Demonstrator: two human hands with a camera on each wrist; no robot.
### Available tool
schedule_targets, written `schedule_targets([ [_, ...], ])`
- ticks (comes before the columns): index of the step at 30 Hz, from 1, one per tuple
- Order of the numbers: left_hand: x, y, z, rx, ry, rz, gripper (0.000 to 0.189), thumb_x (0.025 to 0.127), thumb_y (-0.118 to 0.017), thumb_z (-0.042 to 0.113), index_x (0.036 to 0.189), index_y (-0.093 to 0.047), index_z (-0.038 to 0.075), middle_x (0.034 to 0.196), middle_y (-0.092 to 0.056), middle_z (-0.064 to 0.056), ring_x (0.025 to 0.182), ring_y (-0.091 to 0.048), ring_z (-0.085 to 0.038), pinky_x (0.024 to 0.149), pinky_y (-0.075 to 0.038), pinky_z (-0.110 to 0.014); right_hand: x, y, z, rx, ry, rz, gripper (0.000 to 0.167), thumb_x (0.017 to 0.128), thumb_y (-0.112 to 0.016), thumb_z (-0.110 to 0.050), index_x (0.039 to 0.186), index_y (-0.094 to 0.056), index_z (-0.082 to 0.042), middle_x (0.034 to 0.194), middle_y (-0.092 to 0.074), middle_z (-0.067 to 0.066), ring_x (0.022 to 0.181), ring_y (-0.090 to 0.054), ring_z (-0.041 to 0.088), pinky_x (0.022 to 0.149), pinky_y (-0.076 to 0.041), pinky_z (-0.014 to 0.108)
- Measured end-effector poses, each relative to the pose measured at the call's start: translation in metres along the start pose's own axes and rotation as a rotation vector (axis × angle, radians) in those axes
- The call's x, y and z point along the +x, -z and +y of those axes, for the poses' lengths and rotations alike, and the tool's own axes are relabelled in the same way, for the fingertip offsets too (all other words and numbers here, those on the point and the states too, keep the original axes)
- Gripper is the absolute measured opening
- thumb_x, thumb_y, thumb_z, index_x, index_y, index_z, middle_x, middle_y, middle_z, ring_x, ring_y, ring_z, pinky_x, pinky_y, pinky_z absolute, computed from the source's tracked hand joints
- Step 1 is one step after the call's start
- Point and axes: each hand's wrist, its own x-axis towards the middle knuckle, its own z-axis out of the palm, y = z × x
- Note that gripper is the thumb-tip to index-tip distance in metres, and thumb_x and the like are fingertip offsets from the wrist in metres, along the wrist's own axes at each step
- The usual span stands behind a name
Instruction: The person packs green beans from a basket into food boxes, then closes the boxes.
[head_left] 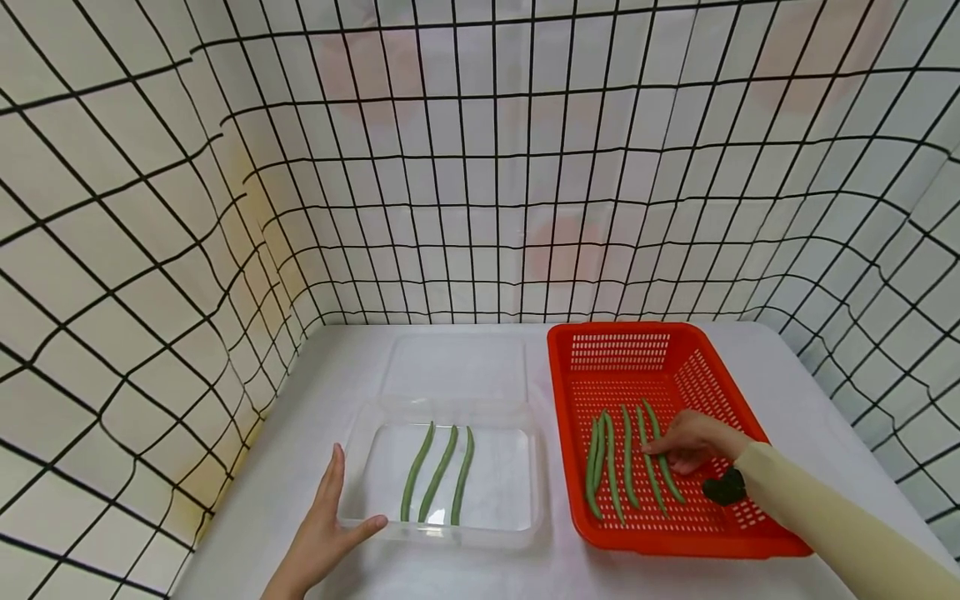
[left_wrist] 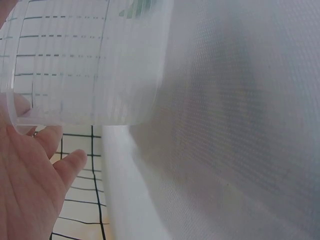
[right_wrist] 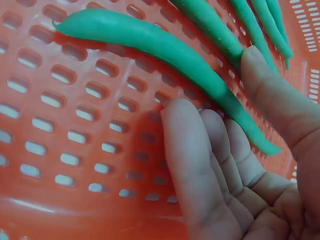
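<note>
In the head view, my right hand (head_left: pixel 692 442) reaches into a red basket (head_left: pixel 750 542) where several green beans (head_left: pixel 628 467) lie side by side. The right wrist view shows one green bean (right_wrist: pixel 150 42) lying between the spread thumb and the other fingers, not pinched. The thumb tip is right at a neighbouring bean (right_wrist: pixel 212 25). My left hand (head_left: pixel 318 521) is at the near left corner of a clear plastic box (head_left: pixel 532 492), fingers straight and thumb spread along its rim. Three green beans (head_left: pixel 438 471) lie apart inside that box.
Behind the box lies a flat translucent lid (head_left: pixel 453 362) on the white tabletop (head_left: pixel 300 400). A black wire grid (head_left: pixel 495 204) over white cloth encloses the back and both sides. A dark object (head_left: pixel 724 487) shows beside the right sleeve's cuff.
</note>
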Motion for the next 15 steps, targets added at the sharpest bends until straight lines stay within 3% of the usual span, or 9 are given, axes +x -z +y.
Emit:
schedule_targets([
  [10, -0.0010, 0.0023, 0.0002, 0.003, 0.016, 0.006, 0.124, 0.070, -0.082, 0.043, 0.152, 0.009, 0.025, 0.157, -0.002, -0.016, 0.139, -0.009, -0.043, 0.099, -0.018, -0.069, 0.0006, -0.0030, 0.0008, 0.141, 0.033, -0.046, 0.025, 0.088, -0.070, -0.019, 0.076, -0.070, 0.003, 0.064, -0.063, 0.011, 0.052, -0.062, 0.014, 0.058, -0.055, 0.031],
  [15, -0.0001, 0.0018, -0.0007, -0.005, 0.018, 0.001, 0.123, 0.071, -0.082, 0.043, 0.152, 0.009, 0.026, 0.157, -0.002, -0.016, 0.139, -0.009, -0.043, 0.099, -0.018, -0.070, 0.0017, -0.0032, 0.0027, 0.177, 0.017, -0.051, 0.023, 0.088, -0.070, -0.018, 0.077, -0.069, 0.002, 0.063, -0.063, 0.010, 0.051, -0.062, 0.013, 0.057, -0.055, 0.029],
])
